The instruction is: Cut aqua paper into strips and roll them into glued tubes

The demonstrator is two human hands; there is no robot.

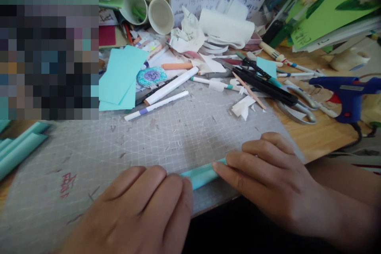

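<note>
Near edge: I see a teal paper roll (202, 175) on the cutting mat (166, 135).
Axis: left-right, between my hands.
Left hand (143, 210): fingers together, pressing it.
Right hand (268, 178): fingertips flat on its right end.

Most of the teal paper roll (202, 175) under both hands, pixelated block upper left.

My left hand (143, 206) and right hand (268, 174) lay palms down, fingers flat, fingertips angled toward each other.
</note>
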